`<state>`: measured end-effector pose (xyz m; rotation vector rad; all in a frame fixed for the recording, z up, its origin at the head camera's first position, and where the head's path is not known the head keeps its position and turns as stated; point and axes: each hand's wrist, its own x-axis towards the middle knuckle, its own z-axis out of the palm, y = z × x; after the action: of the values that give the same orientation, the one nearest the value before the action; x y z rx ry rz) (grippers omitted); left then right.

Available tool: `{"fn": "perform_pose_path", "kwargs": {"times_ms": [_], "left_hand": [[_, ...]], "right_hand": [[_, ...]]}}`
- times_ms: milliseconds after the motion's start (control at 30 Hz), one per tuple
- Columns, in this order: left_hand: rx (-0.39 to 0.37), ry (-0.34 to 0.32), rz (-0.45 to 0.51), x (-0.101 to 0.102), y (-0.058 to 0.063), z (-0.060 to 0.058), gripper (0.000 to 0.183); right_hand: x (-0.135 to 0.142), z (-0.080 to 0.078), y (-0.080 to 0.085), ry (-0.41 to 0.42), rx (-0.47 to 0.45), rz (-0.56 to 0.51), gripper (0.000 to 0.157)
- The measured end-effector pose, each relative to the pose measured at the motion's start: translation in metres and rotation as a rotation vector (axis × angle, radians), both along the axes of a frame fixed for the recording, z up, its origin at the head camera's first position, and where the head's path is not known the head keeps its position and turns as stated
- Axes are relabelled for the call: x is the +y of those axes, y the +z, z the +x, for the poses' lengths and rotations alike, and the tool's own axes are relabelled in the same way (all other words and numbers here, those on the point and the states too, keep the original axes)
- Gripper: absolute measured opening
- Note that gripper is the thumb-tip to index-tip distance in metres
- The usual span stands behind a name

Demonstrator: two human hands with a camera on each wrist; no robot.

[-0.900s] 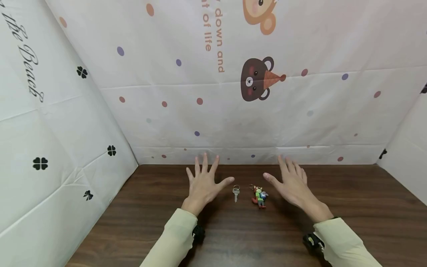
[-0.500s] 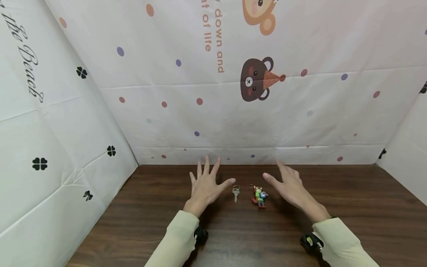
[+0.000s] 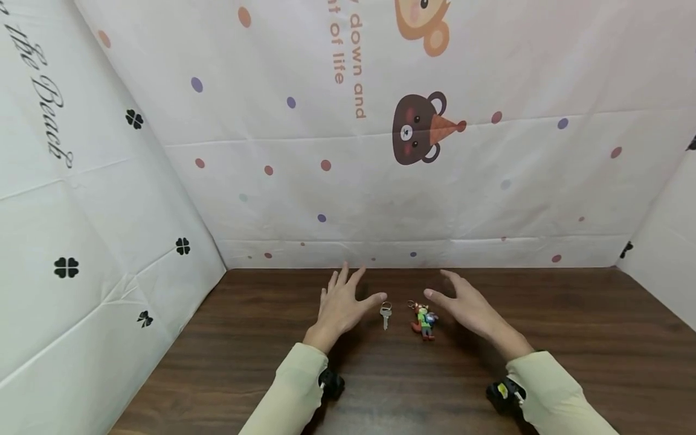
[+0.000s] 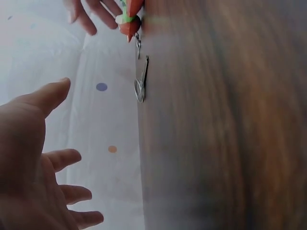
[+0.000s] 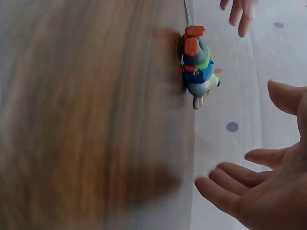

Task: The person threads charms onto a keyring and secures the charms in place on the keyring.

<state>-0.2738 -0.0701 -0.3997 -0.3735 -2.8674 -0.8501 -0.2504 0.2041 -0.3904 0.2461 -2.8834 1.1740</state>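
On the brown tabletop lies a small silver key with a ring through its head. To its right is a colourful cartoon-animal keychain figure, with a green top, red feet and a metal ring at its upper end. My left hand hovers left of the key, fingers spread, thumb tip close to the key ring. My right hand is held to the right of the figure, its thumb pointing toward it. Nothing is between the fingers of either hand. The left wrist view also shows the key, lying flat.
The dark wood table runs back to a white sheet printed with dots and bears. Similar white sheets with black clover prints stand at the left and right sides. A black wrist camera sits under the left sleeve.
Both hands have drawn inward toward the key and the figure, and their fingers have bent a little. The key and the figure have stayed in place.
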Motion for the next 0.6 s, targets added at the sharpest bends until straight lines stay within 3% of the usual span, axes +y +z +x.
{"fn": "perform_pose_path", "kwargs": {"times_ms": [167,400,600], "left_hand": [[-0.04,-0.048,0.052,0.004,0.0,-0.001,0.076],[-0.009,-0.072,0.104,0.006,-0.001,-0.002,0.049],[-0.033,-0.108,0.126,0.009,-0.004,-0.003,0.036]], "right_hand": [[-0.002,-0.004,-0.005,0.011,-0.032,-0.011,0.088],[-0.005,-0.008,-0.008,0.033,-0.047,-0.021,0.073],[-0.005,-0.008,-0.011,0.029,-0.063,-0.021,0.061]]}}
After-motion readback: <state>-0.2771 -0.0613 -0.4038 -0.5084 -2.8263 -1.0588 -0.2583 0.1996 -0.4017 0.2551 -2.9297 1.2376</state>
